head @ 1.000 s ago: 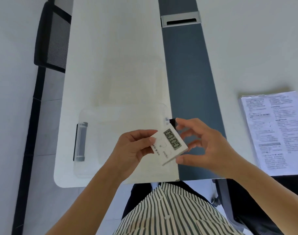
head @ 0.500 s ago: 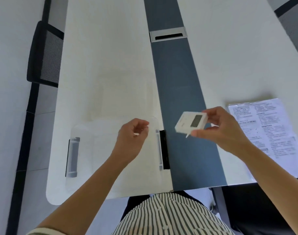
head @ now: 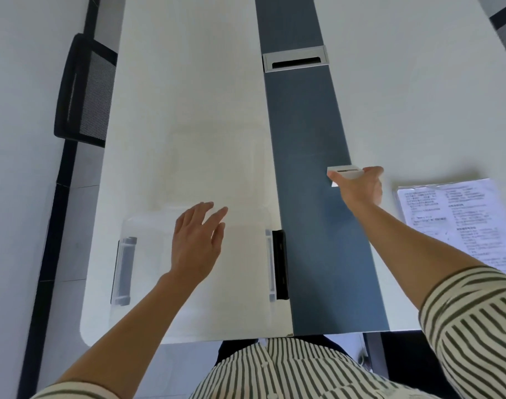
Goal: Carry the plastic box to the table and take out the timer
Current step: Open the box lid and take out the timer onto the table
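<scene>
A clear plastic box (head: 246, 283) with grey side latches lies on the white table (head: 188, 110) near its front edge. My left hand (head: 197, 243) hovers flat over the box lid, fingers spread and holding nothing. My right hand (head: 359, 187) reaches out over the blue centre strip (head: 309, 133) and grips the small white timer (head: 345, 171) edge-on, low over the table surface. Whether the timer touches the table I cannot tell.
A printed sheet in a clear sleeve (head: 459, 220) lies on the right side of the table. A metal cable slot (head: 295, 61) sits in the blue strip farther away. A black mesh chair (head: 86, 90) stands to the left of the table.
My left hand let go of the timer and opened over the box. My right hand carried the timer away to the right and forward, lowering it toward the blue strip.
</scene>
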Tool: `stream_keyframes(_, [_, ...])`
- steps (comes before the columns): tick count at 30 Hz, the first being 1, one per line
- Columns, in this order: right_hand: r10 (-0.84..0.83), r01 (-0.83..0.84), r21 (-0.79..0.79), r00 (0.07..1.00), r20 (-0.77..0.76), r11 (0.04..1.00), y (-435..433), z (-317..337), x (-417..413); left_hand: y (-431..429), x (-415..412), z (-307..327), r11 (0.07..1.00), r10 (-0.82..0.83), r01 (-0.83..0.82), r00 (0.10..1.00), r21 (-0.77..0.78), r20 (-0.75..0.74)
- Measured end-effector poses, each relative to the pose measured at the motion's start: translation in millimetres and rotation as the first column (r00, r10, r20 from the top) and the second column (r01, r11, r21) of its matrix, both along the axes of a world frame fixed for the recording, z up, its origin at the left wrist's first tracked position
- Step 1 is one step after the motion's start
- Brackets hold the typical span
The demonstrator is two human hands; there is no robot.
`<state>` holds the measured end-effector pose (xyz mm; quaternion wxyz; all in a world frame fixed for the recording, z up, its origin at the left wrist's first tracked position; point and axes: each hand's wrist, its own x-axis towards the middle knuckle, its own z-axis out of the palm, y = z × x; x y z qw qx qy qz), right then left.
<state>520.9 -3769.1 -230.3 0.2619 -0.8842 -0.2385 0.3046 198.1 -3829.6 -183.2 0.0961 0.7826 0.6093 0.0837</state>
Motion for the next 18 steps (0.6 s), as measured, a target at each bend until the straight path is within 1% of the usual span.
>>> stream_keyframes(4, [0.012, -0.011, -0.018, 1.0, 0.021, 1.0, 12, -3, -4, -1, -1, -2, 1.0, -0.022, 0.022, 1.0, -0.006, -0.012])
stream_keyframes(10, [0.108, -0.102, -0.101, 0.992, 0.062, 0.99, 15, -1, -1, 0, -4, -3, 0.998, -0.045, 0.045, 0.999, -0.032, -0.028])
stream_keyframes(13, [0.177, -0.158, -0.107, 0.964, 0.199, 0.982, 17, 7, -6, 1, -9, 0, 0.997, -0.061, 0.061, 0.998, -0.043, 0.012])
stream_keyframes(16, [0.259, -0.263, -0.039, 0.898, 0.357, 0.964, 29, 24, -24, 5, -22, 9, 0.999, -0.04, 0.042, 0.994, -0.02, 0.106])
stream_keyframes(18, [0.352, -0.375, -0.003, 0.867, 0.353, 0.927, 38, 35, -48, 7, -39, 13, 1.0, -0.014, 0.012, 0.99, 0.014, 0.141])
